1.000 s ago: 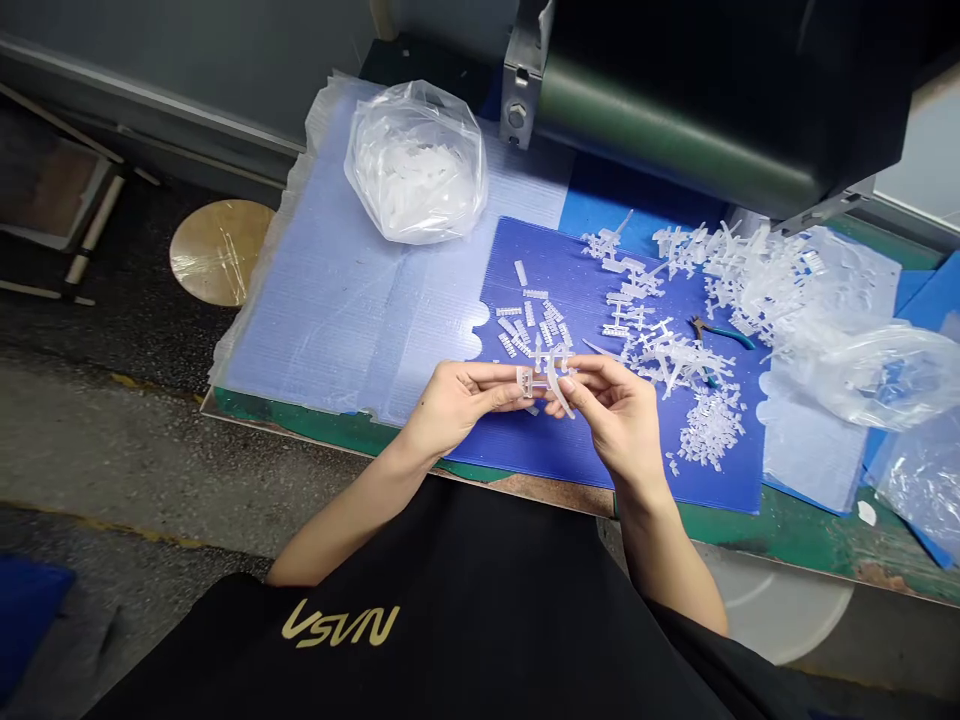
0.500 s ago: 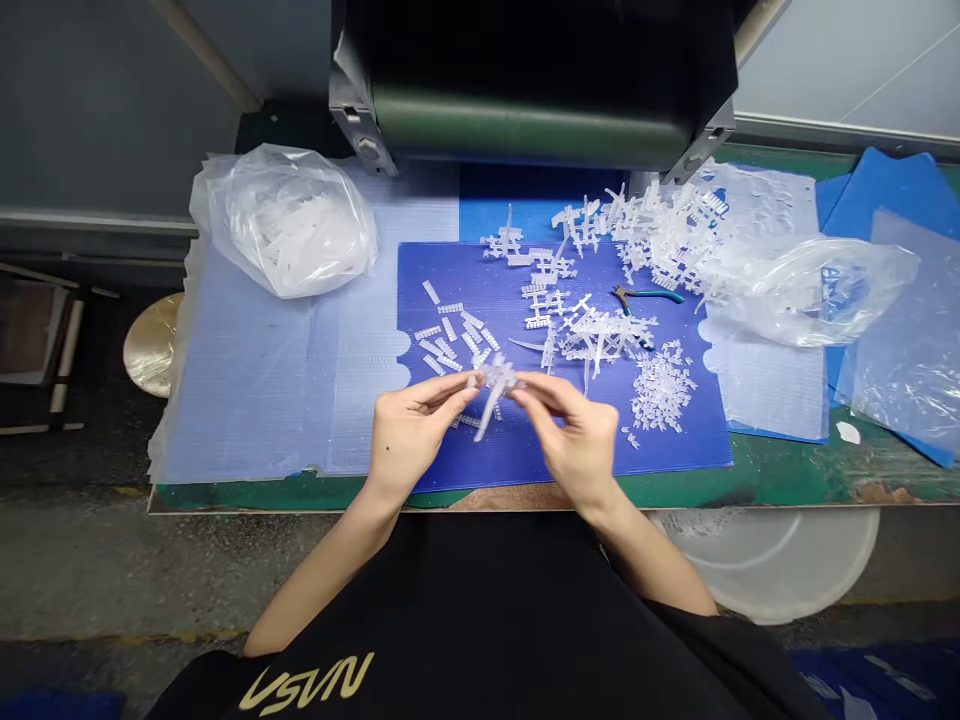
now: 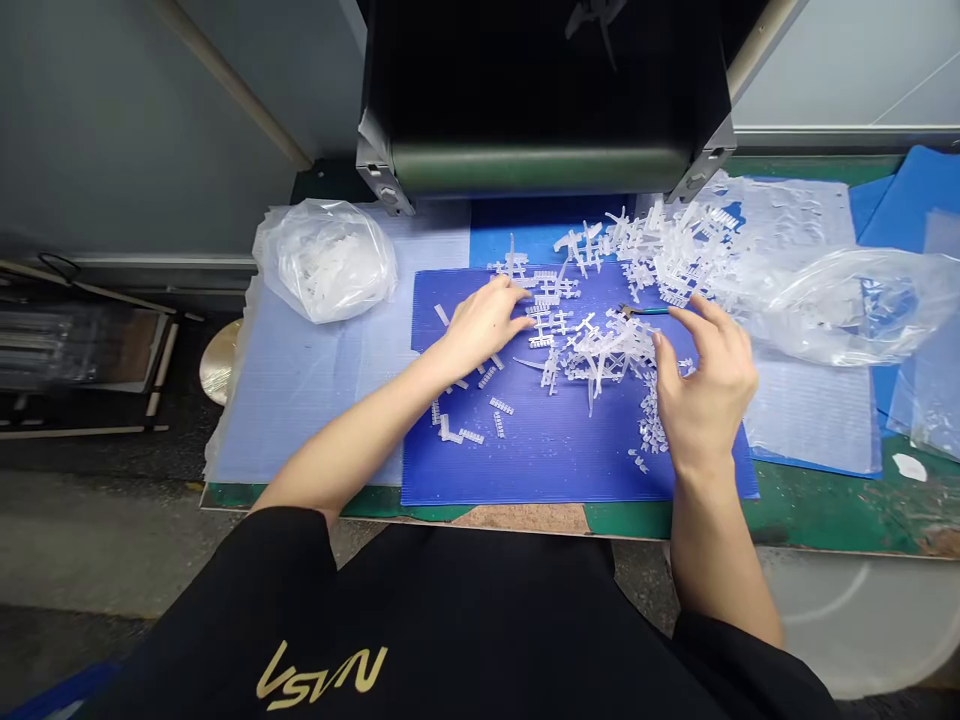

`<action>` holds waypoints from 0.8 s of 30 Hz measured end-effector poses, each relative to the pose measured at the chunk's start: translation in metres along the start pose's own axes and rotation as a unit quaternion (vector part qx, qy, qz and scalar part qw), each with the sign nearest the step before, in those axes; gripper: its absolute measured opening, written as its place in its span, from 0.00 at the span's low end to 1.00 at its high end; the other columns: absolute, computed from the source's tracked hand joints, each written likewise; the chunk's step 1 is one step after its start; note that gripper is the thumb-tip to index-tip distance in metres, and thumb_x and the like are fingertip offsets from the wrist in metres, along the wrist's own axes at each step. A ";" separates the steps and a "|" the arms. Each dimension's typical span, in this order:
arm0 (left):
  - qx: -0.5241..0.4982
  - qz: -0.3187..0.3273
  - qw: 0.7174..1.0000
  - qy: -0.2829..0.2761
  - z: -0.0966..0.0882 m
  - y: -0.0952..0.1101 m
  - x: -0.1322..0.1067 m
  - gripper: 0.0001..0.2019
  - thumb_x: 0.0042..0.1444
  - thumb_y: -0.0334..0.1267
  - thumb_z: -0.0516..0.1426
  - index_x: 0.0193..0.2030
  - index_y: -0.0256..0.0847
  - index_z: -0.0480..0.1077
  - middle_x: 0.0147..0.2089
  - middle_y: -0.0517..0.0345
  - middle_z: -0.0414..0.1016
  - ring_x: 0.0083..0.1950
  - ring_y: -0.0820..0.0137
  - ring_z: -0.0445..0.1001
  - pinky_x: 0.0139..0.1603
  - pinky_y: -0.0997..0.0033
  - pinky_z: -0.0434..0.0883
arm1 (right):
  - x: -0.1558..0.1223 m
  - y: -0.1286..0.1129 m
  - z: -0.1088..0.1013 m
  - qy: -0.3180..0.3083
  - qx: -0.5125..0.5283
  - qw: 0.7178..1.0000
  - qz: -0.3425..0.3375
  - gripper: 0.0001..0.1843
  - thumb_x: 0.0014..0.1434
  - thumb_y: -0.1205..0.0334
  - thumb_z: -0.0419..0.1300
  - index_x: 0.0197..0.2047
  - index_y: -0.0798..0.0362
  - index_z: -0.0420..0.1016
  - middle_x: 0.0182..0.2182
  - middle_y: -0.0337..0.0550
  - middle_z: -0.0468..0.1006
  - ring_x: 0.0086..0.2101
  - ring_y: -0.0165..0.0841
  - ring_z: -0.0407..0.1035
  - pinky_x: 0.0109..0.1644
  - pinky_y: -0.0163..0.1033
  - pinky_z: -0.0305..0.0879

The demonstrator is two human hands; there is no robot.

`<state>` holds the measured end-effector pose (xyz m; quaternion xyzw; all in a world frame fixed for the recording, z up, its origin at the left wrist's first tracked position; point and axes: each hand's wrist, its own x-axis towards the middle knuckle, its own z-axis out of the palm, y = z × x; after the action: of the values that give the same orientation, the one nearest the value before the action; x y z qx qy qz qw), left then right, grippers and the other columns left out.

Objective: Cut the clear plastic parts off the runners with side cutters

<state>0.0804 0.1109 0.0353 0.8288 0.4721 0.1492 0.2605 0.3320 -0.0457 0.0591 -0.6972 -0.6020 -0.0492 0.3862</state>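
Note:
My left hand [image 3: 489,318] reaches over the blue sheet, thumb and fingers apart, its fingertips at white plastic sprues [image 3: 551,322] with small comb-like parts. No piece shows clearly in its grip. At the right, my right hand [image 3: 705,375] has thumb and fingers spread at the blue-handled nippers [image 3: 643,311]. The fingertips meet one handle, while the other handle is hidden. A tangle of sprues [image 3: 611,350] lies between the hands. Loose comb-like strips [image 3: 501,406] are scattered below my left forearm, and tiny clear pieces [image 3: 651,425] sit beside my right wrist.
A dark conveyor [image 3: 540,170] overhangs the bench at the back, with a pale branched piece [image 3: 596,18] over its belt. One filled plastic bag [image 3: 330,260] stands left. Another bag [image 3: 847,305] opens beside a sprue heap [image 3: 682,240]. A white tub [image 3: 855,610] is below the edge.
My hands have separated, and the sprue they held is gone from them. The left moved up to the sprues, the right to the nippers. A pale piece now appears over the belt.

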 end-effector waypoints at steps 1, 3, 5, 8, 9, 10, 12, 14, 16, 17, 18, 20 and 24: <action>-0.004 -0.007 1.000 -0.014 0.005 0.002 0.010 0.16 0.60 0.39 0.68 0.54 0.38 0.82 0.55 0.43 0.80 0.54 0.55 0.79 0.59 0.52 0.74 | 0.000 0.000 -0.001 0.007 -0.003 1.000 0.002 0.16 0.73 0.61 0.63 0.61 0.51 0.80 0.63 0.55 0.80 0.64 0.50 0.73 0.70 0.62 0.69; -0.014 -0.018 0.999 -0.033 0.013 0.005 0.025 0.10 0.59 0.39 0.69 0.45 0.37 0.82 0.48 0.45 0.82 0.49 0.56 0.79 0.57 0.53 0.74 | 0.000 0.000 -0.005 0.016 -0.007 1.000 0.009 0.16 0.73 0.60 0.63 0.61 0.50 0.80 0.62 0.55 0.81 0.63 0.50 0.74 0.70 0.63 0.70; -0.030 -0.028 0.998 -0.054 0.016 0.005 0.034 0.06 0.58 0.38 0.69 0.36 0.38 0.81 0.40 0.49 0.83 0.43 0.60 0.79 0.53 0.55 0.74 | 0.000 0.001 -0.009 0.019 -0.009 1.000 0.015 0.17 0.73 0.59 0.63 0.62 0.49 0.80 0.62 0.54 0.81 0.63 0.50 0.74 0.69 0.63 0.70; -0.061 -0.036 0.995 -0.076 0.004 0.001 0.037 0.08 0.55 0.36 0.71 0.29 0.39 0.78 0.34 0.53 0.82 0.37 0.64 0.78 0.48 0.59 0.74 | -0.002 -0.002 -0.016 0.026 0.030 0.999 0.021 0.16 0.73 0.58 0.63 0.61 0.48 0.81 0.61 0.52 0.81 0.62 0.49 0.75 0.67 0.62 0.74; -0.068 -0.039 0.994 -0.076 -0.005 -0.001 0.035 0.08 0.55 0.36 0.71 0.29 0.39 0.78 0.33 0.53 0.81 0.35 0.65 0.78 0.46 0.60 0.75 | -0.005 -0.007 -0.020 0.040 0.056 0.997 0.026 0.15 0.73 0.59 0.64 0.60 0.47 0.82 0.59 0.51 0.83 0.61 0.49 0.76 0.65 0.61 0.75; -0.076 -0.045 0.994 -0.070 -0.016 -0.002 0.031 0.08 0.54 0.35 0.71 0.29 0.39 0.78 0.31 0.54 0.81 0.33 0.66 0.78 0.44 0.61 0.75 | -0.008 -0.014 -0.023 0.059 0.082 0.994 0.033 0.14 0.72 0.60 0.64 0.59 0.46 0.82 0.57 0.49 0.84 0.59 0.48 0.77 0.63 0.60 0.76; -0.113 -0.068 0.991 -0.036 -0.040 -0.001 0.015 0.08 0.54 0.34 0.71 0.30 0.38 0.77 0.28 0.55 0.79 0.28 0.68 0.77 0.39 0.62 0.76 | -0.017 -0.036 -0.027 0.097 0.124 0.987 0.045 0.12 0.72 0.62 0.65 0.56 0.45 0.84 0.49 0.46 0.86 0.51 0.45 0.80 0.57 0.56 0.80; -0.209 -0.095 0.973 0.018 -0.061 0.004 -0.012 0.10 0.54 0.36 0.72 0.33 0.38 0.76 0.29 0.56 0.80 0.26 0.69 0.79 0.35 0.64 0.77 | -0.028 -0.063 -0.024 0.062 0.174 0.981 0.053 0.13 0.70 0.63 0.66 0.56 0.44 0.84 0.45 0.44 0.85 0.45 0.41 0.81 0.48 0.49 0.82; -0.323 -0.107 0.939 0.046 -0.073 0.012 -0.047 0.13 0.52 0.40 0.74 0.36 0.38 0.75 0.32 0.56 0.82 0.31 0.67 0.83 0.35 0.68 0.80 | -0.037 -0.089 -0.012 -0.067 0.275 0.955 0.093 0.20 0.69 0.62 0.68 0.63 0.44 0.80 0.52 0.45 0.85 0.47 0.39 0.82 0.47 0.46 0.84; -0.359 -0.121 0.925 0.039 -0.074 0.015 -0.065 0.15 0.51 0.41 0.74 0.37 0.38 0.75 0.32 0.56 0.82 0.32 0.67 0.85 0.36 0.69 0.81 | -0.041 -0.100 -0.003 -0.138 0.340 0.921 0.133 0.26 0.69 0.60 0.69 0.68 0.45 0.77 0.57 0.47 0.84 0.52 0.40 0.82 0.52 0.46 0.85; -0.388 -0.142 0.910 0.036 -0.074 0.018 -0.082 0.16 0.50 0.41 0.75 0.37 0.38 0.75 0.32 0.57 0.83 0.33 0.67 0.85 0.37 0.71 0.82 | -0.043 -0.108 0.008 -0.197 0.398 0.878 0.177 0.29 0.68 0.58 0.69 0.71 0.45 0.74 0.61 0.48 0.82 0.57 0.41 0.80 0.58 0.48 0.83; -0.437 -0.178 0.881 0.036 -0.068 0.016 -0.113 0.16 0.50 0.41 0.75 0.38 0.38 0.75 0.34 0.57 0.85 0.35 0.67 0.87 0.40 0.73 0.83 | -0.046 -0.119 0.029 -0.275 0.470 0.804 0.240 0.29 0.67 0.54 0.71 0.69 0.48 0.77 0.60 0.48 0.84 0.60 0.44 0.79 0.64 0.53 0.80; -0.489 -0.206 0.846 0.049 -0.054 -0.004 -0.155 0.17 0.53 0.43 0.75 0.45 0.41 0.80 0.42 0.55 0.89 0.44 0.65 0.89 0.48 0.72 0.85 | -0.047 -0.126 0.053 -0.361 0.486 0.751 0.265 0.19 0.64 0.48 0.73 0.53 0.50 0.89 0.46 0.47 0.90 0.46 0.46 0.86 0.57 0.54 0.85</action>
<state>-0.0281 -0.0053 0.0774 0.4691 0.5104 0.3443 0.6331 0.1880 -0.0541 0.0573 -0.5132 -0.4304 0.6094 0.4244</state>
